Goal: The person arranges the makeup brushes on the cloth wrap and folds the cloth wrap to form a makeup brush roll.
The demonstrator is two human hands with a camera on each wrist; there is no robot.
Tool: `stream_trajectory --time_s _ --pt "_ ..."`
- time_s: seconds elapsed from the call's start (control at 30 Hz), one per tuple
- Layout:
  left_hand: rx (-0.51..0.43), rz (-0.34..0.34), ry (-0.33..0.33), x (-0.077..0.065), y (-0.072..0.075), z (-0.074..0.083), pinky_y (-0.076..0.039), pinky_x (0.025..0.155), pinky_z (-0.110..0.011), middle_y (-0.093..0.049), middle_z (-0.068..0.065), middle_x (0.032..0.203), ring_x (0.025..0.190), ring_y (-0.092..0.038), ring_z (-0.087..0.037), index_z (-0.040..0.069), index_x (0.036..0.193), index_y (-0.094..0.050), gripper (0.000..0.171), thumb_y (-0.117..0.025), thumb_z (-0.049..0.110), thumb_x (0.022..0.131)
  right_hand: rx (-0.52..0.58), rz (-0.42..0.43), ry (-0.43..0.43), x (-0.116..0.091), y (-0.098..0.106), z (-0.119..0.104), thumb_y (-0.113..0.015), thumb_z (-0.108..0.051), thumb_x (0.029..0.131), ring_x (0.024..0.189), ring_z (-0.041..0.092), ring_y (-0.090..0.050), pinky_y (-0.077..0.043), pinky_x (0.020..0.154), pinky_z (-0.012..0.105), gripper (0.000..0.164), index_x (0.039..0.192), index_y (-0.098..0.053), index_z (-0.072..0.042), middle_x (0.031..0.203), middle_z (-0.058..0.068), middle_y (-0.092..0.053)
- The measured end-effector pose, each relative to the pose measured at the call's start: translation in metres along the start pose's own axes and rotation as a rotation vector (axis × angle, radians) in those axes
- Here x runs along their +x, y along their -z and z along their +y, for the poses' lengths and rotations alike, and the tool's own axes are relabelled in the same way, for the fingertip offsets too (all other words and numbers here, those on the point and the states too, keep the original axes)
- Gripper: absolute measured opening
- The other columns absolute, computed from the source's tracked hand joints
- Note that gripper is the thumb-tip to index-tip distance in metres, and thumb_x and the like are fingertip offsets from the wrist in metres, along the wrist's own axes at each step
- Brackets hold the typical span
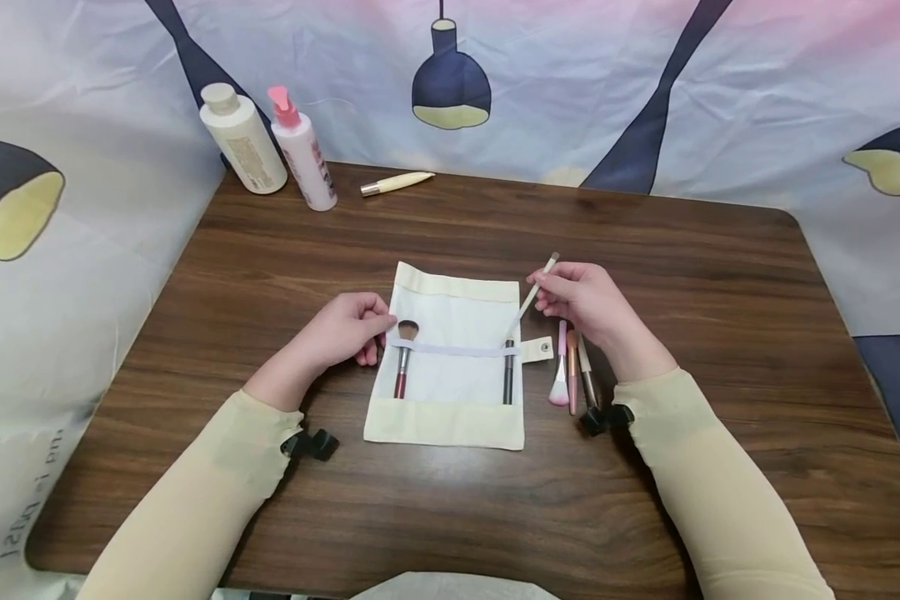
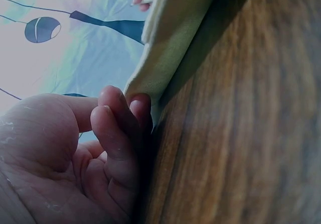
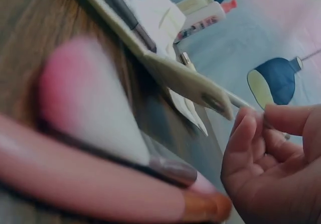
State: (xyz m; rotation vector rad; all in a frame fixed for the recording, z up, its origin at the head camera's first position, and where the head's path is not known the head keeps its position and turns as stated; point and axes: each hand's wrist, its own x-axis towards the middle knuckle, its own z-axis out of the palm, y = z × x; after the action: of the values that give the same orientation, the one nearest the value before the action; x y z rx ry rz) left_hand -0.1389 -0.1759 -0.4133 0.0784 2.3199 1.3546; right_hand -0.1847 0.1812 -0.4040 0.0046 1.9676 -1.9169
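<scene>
A cream cloth brush pouch (image 1: 450, 425) lies unfolded on the table, an elastic band (image 1: 457, 351) across its middle. My left hand (image 1: 348, 329) pinches its left edge between thumb and fingers, and in the left wrist view that edge stands raised off the wood. Above the pouch's right side, my right hand (image 1: 581, 300) pinches a slim white makeup brush (image 1: 529, 299), bristles up, its lower end at the band. Tucked under the band are a red-handled brush (image 1: 401, 379) on the left and a dark-handled brush (image 1: 508, 379) on the right.
Beside the pouch's snap tab (image 1: 536, 349) lie a pink-tipped brush (image 1: 560, 387), an orange-brown brush (image 1: 572, 375) and a dark brush (image 1: 587, 379). At the back stand a white bottle (image 1: 246, 146) and a pink pump bottle (image 1: 306, 162), with a cream tube (image 1: 397, 183) lying near them.
</scene>
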Motion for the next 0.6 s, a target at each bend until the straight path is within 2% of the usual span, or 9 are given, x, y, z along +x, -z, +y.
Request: stream_trajectory --time_s 0.17,0.27,0.4,0.47,0.6 --pt "-0.005 -0.002 0.002 0.001 0.0 0.001 -0.053 0.047 -0.029 -0.063 -0.008 0.066 0.049 -0.059 -0.016 0.0 0.102 -0.062 0.019 -0.06 0.018 0.105 -0.175 0.046 -0.017 0.009 -0.013 -0.004 -0.063 -0.015 0.104 0.075 0.013 -0.067 -0.06 0.068 0.024 0.029 0.117 -0.063 0.01 0.106 0.013 -0.071" --pt "-0.012 -0.006 0.005 0.001 0.0 0.0 -0.053 0.047 -0.028 -0.063 -0.008 0.066 0.049 -0.059 -0.016 0.0 0.102 -0.061 0.019 -0.06 0.018 0.105 -0.214 0.057 0.006 0.012 -0.022 -0.004 -0.065 -0.011 0.102 0.072 0.015 -0.068 -0.062 0.068 0.027 0.034 0.131 -0.058 0.006 0.097 0.013 -0.072" --pt "-0.012 -0.004 0.003 0.001 0.0 -0.001 -0.053 0.047 -0.028 -0.064 -0.008 0.068 0.049 -0.06 -0.016 0.0 0.102 -0.061 0.018 -0.06 0.018 0.105 -0.257 0.063 0.06 0.013 -0.031 -0.002 -0.066 -0.005 0.1 0.071 0.019 -0.07 -0.063 0.069 0.031 0.06 0.153 -0.039 -0.007 0.087 0.011 -0.069" --pt "-0.009 -0.002 0.002 0.001 0.0 -0.001 -0.053 0.047 -0.029 -0.064 -0.008 0.068 0.049 -0.06 -0.016 0.0 0.102 -0.061 0.018 -0.06 0.017 0.105 -0.283 0.057 0.077 0.013 -0.034 -0.002 -0.066 -0.005 0.1 0.072 0.022 -0.07 -0.063 0.069 0.033 0.067 0.158 -0.034 -0.012 0.086 0.012 -0.068" --pt "-0.007 -0.004 -0.001 0.001 0.0 0.0 -0.053 0.047 -0.029 -0.064 -0.008 0.068 0.049 -0.06 -0.016 0.0 0.103 -0.061 0.018 -0.06 0.017 0.105 -0.338 0.042 0.085 0.011 -0.037 -0.001 -0.066 -0.005 0.1 0.072 0.024 -0.07 -0.063 0.069 0.033 0.066 0.157 -0.035 -0.013 0.085 0.015 -0.068"
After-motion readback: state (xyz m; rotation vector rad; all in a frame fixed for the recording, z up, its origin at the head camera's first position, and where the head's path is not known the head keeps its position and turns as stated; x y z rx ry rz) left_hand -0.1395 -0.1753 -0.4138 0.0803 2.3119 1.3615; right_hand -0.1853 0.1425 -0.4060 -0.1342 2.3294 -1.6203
